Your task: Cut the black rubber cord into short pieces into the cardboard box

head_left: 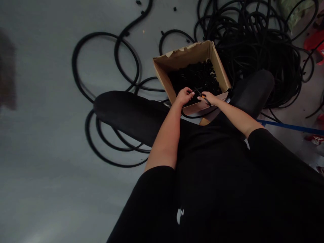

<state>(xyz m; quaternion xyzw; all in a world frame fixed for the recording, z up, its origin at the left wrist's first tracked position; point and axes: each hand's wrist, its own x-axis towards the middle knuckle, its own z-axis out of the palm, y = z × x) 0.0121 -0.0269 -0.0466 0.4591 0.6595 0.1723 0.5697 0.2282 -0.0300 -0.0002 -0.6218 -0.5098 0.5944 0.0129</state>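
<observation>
Between my knees stands an open cardboard box (219, 64) partly filled with small black pieces (196, 76). Over its near side my right hand (207, 97) is closed on scissors (203, 97) with orange and black handles, their blades pointing up and left. My left hand (186, 96) is held just left of the blades, its thumb and fingers pinched together. At the fingertips there seems to be something small and dark, which I cannot make out against the black pieces.
A large tangle of black rubber hose (253, 44) lies right of the box. Loose hose loops (76, 64) spread over the grey floor on the left, running under my leg. Small black bits (174, 9) are scattered beyond the box. A blue strip (291, 126) crosses at right.
</observation>
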